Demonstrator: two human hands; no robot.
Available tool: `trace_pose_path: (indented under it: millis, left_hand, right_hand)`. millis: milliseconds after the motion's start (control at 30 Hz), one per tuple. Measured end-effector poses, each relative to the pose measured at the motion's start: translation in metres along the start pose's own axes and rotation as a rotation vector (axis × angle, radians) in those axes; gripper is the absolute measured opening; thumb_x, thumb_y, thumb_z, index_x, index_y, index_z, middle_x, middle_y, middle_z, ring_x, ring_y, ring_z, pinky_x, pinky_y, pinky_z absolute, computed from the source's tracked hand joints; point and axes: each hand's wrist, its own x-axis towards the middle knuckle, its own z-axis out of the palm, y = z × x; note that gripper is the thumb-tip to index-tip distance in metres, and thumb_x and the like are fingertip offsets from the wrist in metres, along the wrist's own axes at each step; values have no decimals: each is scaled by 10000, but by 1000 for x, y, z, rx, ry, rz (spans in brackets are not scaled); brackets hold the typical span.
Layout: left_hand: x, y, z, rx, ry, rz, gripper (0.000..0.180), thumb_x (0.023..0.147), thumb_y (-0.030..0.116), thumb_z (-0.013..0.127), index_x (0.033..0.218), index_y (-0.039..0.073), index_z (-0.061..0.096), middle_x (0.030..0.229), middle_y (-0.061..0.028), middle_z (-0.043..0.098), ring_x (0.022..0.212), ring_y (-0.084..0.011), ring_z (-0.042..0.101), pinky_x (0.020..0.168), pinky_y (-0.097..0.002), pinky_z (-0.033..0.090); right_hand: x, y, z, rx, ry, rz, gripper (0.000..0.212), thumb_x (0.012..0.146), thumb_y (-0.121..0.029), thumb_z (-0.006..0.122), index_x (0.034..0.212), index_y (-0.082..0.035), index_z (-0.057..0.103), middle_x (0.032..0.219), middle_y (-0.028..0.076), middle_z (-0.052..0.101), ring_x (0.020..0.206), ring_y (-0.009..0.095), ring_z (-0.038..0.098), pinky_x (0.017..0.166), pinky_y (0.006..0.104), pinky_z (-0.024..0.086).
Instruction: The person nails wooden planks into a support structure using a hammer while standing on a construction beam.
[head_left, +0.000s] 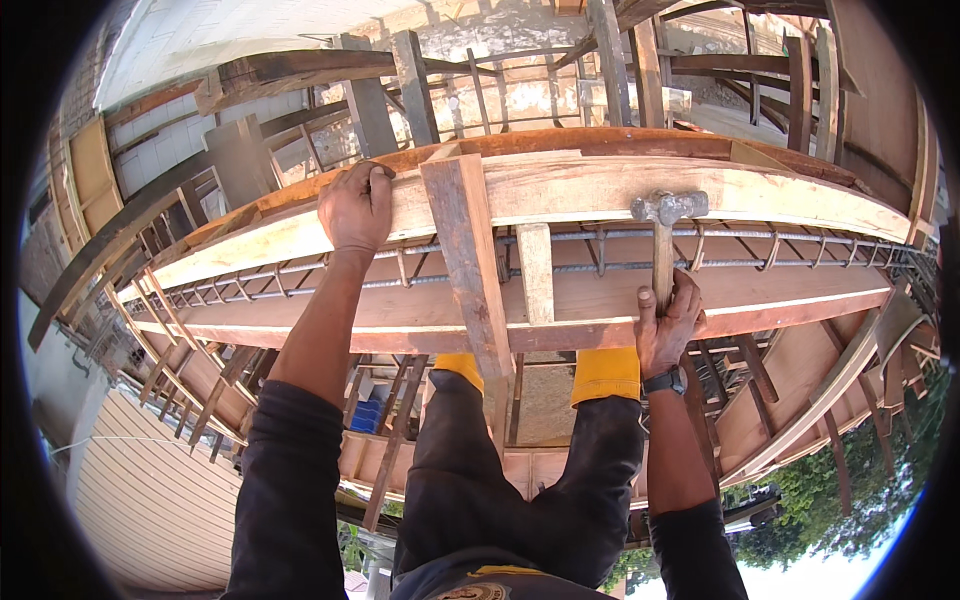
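Observation:
My left hand (358, 207) is closed over the upper edge of a long pale wooden board (590, 186), the far side of a beam form. In my right hand (667, 330) is a claw hammer (663, 250), its handle upright and its grey metal head against the pale board. A dark rough plank (466, 255) crosses the top of the form between my hands. Right of that plank, a short pale wood spacer (536, 272) spans the gap to the near plywood side (420, 341). Steel rebar (575, 268) with stirrups runs inside the form.
Below the form are my legs in dark trousers and yellow boots (607, 375). Upright posts and timber beams (300, 68) stand beyond the form. A corrugated roof (155, 490) lies at lower left, trees (830, 490) at lower right. Open gaps show between the timbers.

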Motion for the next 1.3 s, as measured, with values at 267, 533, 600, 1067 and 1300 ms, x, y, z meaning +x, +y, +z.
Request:
trace_pose_path:
  millis: [267, 533, 600, 1067, 1300]
  left_hand:
    - [0, -5, -2, -18, -9, 63, 210, 903, 196, 550, 802, 124, 720, 789, -76, 690, 787, -296, 646, 780, -417, 495]
    - [4, -10, -1, -7, 41, 124, 194, 895, 228, 571, 807, 119, 706, 790, -57, 700, 768, -290, 641, 714, -428, 468]
    - [2, -13, 0, 10, 44, 124, 198, 887, 248, 584, 836, 104, 710, 815, -49, 711, 777, -287, 649, 711, -430, 470]
    - [-67, -45, -36, -464, 330, 260, 166, 872, 103, 640, 1028, 100, 696, 1081, -54, 683, 1030, -302, 603, 912, -439, 432]
    - [-387, -81, -185, -657, -315, -405, 227, 857, -12, 666, 1074, 40, 625, 962, -126, 629, 879, -314, 628, 775, -415, 518]
  right_hand:
    - [26, -98, 2, 180, 45, -418, 571, 931, -383, 717, 1331, -28, 517, 1287, 167, 549, 1193, 359, 496, 1038, 509, 348]
    - [96, -215, 74, 221, -383, -438, 425, 955, -386, 674, 1251, -83, 640, 1117, 127, 674, 1144, 290, 572, 1067, 482, 283]
    - [97, -214, 84, 204, -423, -391, 469, 944, -483, 664, 1199, -90, 692, 1062, 117, 706, 1128, 278, 585, 1095, 468, 219]
    - [110, -218, 90, 392, -642, -169, 452, 939, -396, 749, 1218, -49, 673, 1120, 33, 670, 1094, 141, 565, 1025, 303, 408]
    - [127, -204, 87, 292, -621, -137, 551, 889, -498, 774, 1178, -36, 692, 1118, 55, 676, 1053, 150, 566, 999, 313, 405]
